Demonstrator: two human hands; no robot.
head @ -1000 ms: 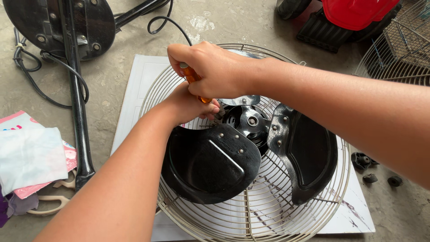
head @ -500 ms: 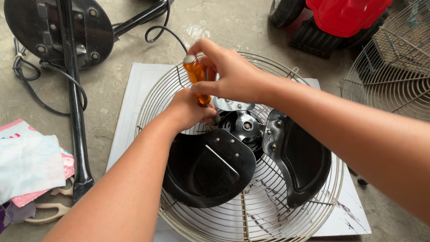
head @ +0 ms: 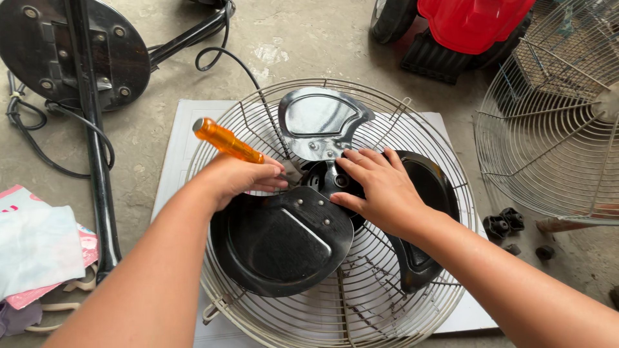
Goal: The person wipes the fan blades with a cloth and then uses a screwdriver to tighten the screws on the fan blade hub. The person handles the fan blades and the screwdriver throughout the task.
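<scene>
A black three-bladed fan blade lies inside a round wire fan guard on a white board. My left hand is closed around an orange-handled screwdriver, whose handle points up and left while its tip sits near the hub. My right hand rests flat, fingers spread, on the black hub and the right blade. One blade at the far side looks shiny and grey.
A black fan stand with its round base and cable lies at the left. Cloths and scissors sit at lower left. A second wire guard is at right, small black parts beside it, a red toy vehicle behind.
My right hand let go of the screwdriver handle and came down onto the hub. The left hand now holds the screwdriver, its handle tilted to the left.
</scene>
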